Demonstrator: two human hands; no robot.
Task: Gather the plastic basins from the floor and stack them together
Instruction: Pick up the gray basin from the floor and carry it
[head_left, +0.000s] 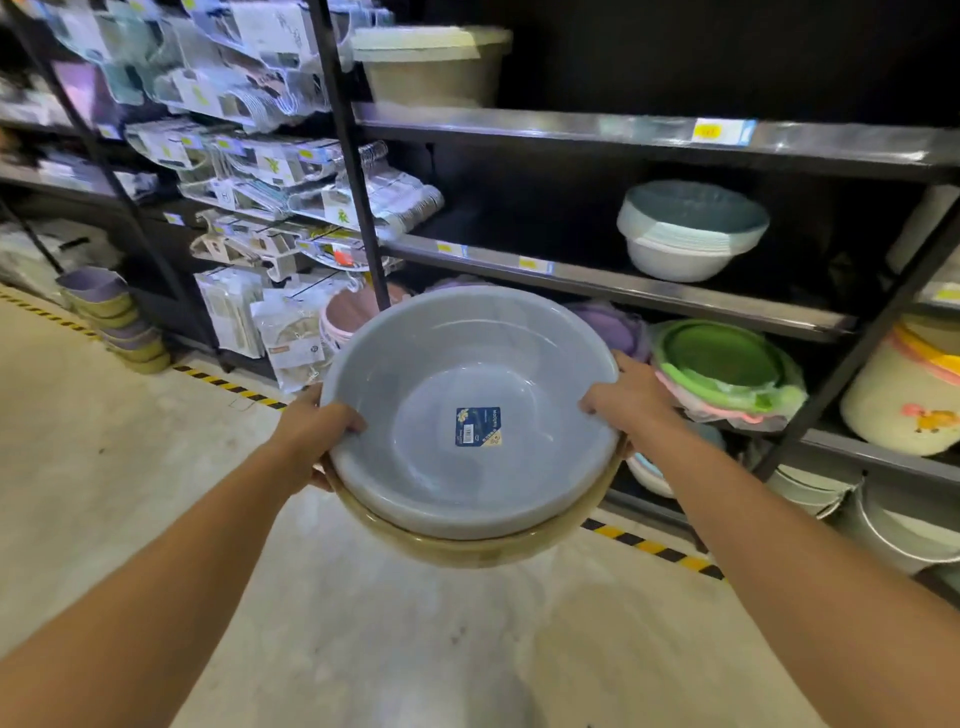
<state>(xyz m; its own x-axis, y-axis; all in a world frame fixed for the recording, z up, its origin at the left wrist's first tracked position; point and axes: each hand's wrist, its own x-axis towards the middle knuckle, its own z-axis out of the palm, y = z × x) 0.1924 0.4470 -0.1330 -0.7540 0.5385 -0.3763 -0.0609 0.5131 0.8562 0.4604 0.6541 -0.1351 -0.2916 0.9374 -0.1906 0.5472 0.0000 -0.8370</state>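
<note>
I hold a stack of plastic basins in front of me, above the floor. A grey-blue basin (447, 358) with a blue label inside sits nested in an olive-yellow basin (483, 551), of which only the rim and lower wall show. My left hand (317, 436) grips the stack's left rim. On the right rim, my right hand (631, 392) is clamped with its fingers curled over the edge. The stack is tilted toward me, so I see into it.
Black metal shelving (623, 286) stands ahead with more basins: a pale stack (691, 234), a green one (727, 364), a beige tub (436, 62). Small purple and yellow bowls (114, 322) are piled on the floor at left. Yellow-black tape (649, 545) marks the floor edge.
</note>
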